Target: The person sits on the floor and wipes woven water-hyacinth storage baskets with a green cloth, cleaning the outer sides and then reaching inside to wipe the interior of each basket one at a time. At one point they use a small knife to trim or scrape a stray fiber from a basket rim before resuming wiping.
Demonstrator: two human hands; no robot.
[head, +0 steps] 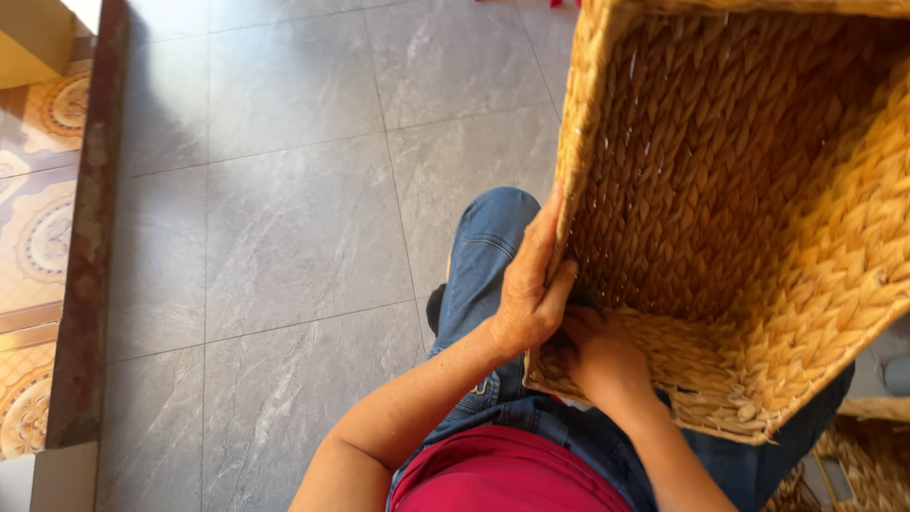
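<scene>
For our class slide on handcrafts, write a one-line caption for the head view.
Seated person's left hand and right hand grip the corner of a large woven basket above grey floor tiles.

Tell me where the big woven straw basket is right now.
Head view, right side: the woven straw basket rests tilted on the person's lap, both hands at its near corner.

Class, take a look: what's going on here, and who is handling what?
A seated person in blue jeans holds a large, rectangular, golden woven-straw basket tipped on their lap, its open mouth facing the camera. The left hand grips its left rim; the right hand presses the lower corner of the weave. Below lies a grey tiled floor.
</scene>
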